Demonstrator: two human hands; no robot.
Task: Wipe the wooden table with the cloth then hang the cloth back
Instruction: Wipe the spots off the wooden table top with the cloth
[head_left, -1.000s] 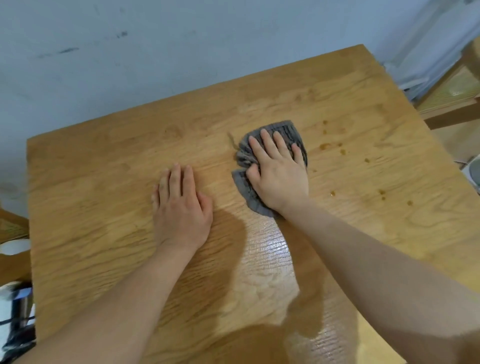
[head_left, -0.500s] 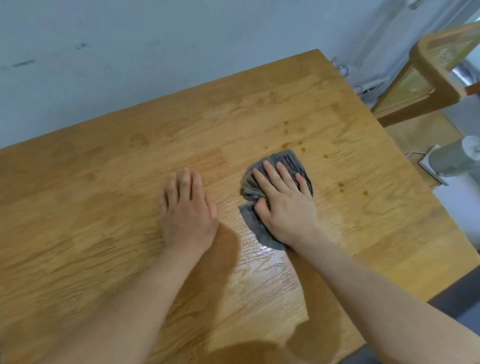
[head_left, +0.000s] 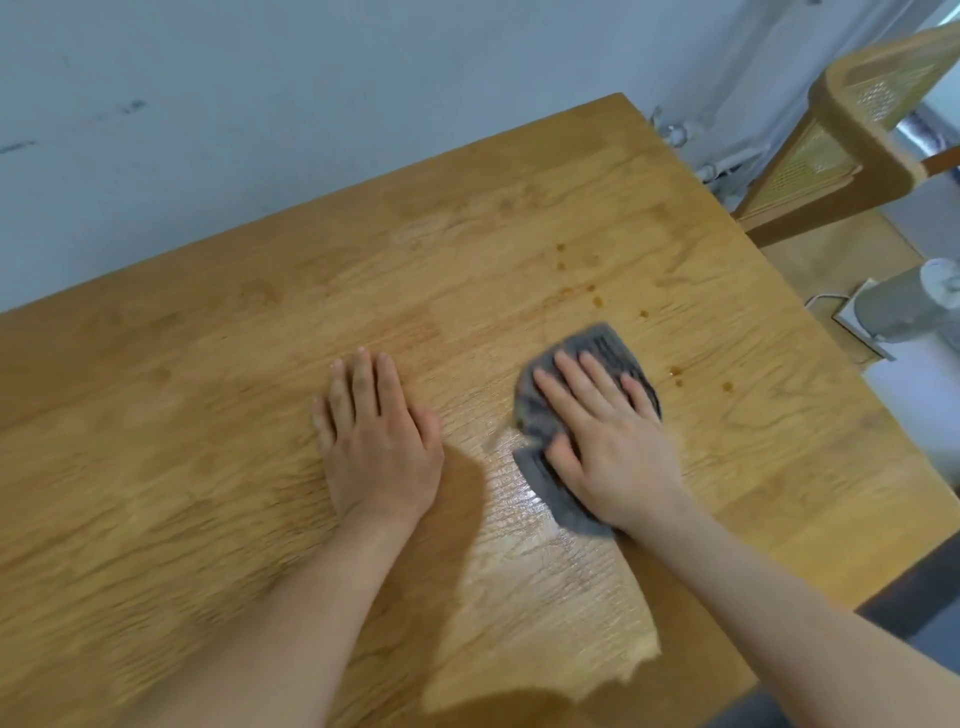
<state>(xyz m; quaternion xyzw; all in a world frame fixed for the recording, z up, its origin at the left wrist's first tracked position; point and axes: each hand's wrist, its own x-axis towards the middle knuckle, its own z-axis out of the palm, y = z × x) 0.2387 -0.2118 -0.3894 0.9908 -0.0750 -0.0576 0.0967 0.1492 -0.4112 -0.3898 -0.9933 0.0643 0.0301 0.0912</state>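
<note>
The wooden table (head_left: 218, 467) fills most of the view. A crumpled grey cloth (head_left: 602, 345) lies on it right of centre. My right hand (head_left: 608, 441) presses flat on the cloth, fingers spread, covering its middle. My left hand (head_left: 376, 441) rests palm down on the bare wood to the left, holding nothing. Several small brown spots (head_left: 592, 288) dot the wood beyond and to the right of the cloth. The wood below the cloth shines wet.
A pale wall (head_left: 311, 130) runs along the table's far edge. A wooden chair with a woven back (head_left: 852, 130) stands past the far right corner. A grey cylindrical appliance (head_left: 904, 306) and a white block sit on the floor to the right.
My right hand has slid the cloth toward me and to the right, away from the upper spots. My left hand stays flat in place. The view has shifted slightly.
</note>
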